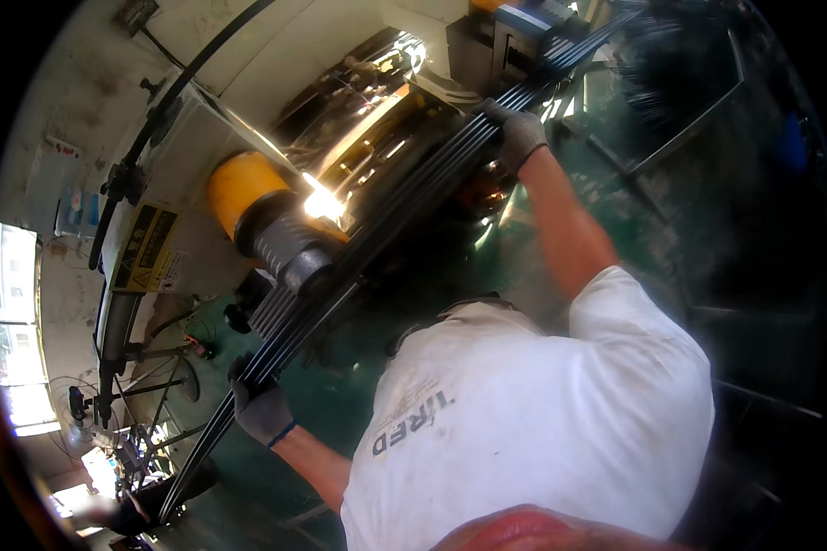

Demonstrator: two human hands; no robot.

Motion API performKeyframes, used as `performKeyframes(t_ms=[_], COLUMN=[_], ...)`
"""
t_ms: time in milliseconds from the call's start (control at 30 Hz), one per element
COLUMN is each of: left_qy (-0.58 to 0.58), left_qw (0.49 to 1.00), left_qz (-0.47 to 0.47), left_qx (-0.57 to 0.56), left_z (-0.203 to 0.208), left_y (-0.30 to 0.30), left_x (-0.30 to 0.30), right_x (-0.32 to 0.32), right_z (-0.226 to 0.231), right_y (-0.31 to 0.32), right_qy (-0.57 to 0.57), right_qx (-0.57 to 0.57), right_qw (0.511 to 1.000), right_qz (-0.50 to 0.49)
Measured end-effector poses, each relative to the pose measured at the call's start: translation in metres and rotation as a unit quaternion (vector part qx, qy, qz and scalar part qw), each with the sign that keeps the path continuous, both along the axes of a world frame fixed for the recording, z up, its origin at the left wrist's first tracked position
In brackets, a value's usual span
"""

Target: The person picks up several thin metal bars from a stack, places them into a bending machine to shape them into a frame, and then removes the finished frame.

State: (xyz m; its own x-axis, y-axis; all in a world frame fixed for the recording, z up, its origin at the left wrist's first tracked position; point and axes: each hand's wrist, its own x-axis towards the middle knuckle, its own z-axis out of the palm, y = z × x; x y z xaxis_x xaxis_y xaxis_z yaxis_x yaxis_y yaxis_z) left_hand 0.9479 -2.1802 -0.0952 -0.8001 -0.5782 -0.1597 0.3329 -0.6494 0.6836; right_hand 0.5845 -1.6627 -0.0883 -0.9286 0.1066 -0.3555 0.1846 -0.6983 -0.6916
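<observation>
A bundle of long, thin dark metal bars [423, 179] runs diagonally from the lower left to the upper right. My left hand [262, 410], in a grey work glove, is closed around its lower-left part. Farther up at the right, my right hand [522, 138], gloved the same way, grips the bundle with the fingers curled over it. Both arms reach well apart. Beside the bars, on their far side, sits a machine part with an orange cylinder [248, 191] and a grey metal housing [299, 257]. The undersides of the bars are hidden.
A bright lamp [323, 202] shines beside the orange cylinder. Black-and-yellow warning labels [147, 246] mark a pale machine panel. A black hose [161, 115] curves along the left. At the top stands a blue-and-black machine unit [522, 41]. A thin metal frame [689, 129] rises over green floor.
</observation>
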Motion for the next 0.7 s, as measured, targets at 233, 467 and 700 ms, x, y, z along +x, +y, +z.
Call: performKeyframes(t_ms=[233,467,700], left_qy=[-0.02,-0.066,-0.111], left_qw=[0.992,0.983,0.982], left_qz=[0.094,0.094,0.135], left_qx=[0.082,0.145,0.075], left_z=[-0.008,-0.02,-0.045], left_y=[-0.057,-0.068,-0.104], left_x=[0.015,0.005,0.016], right_x=[-0.013,-0.065,-0.089], right_z=[-0.001,-0.033,-0.059], right_y=[-0.005,0.0,0.017], right_qy=[0.011,-0.008,0.114], right_qx=[0.002,0.006,0.161], right_qw=[1.0,1.0,0.98], right_qz=[-0.02,-0.028,0.001])
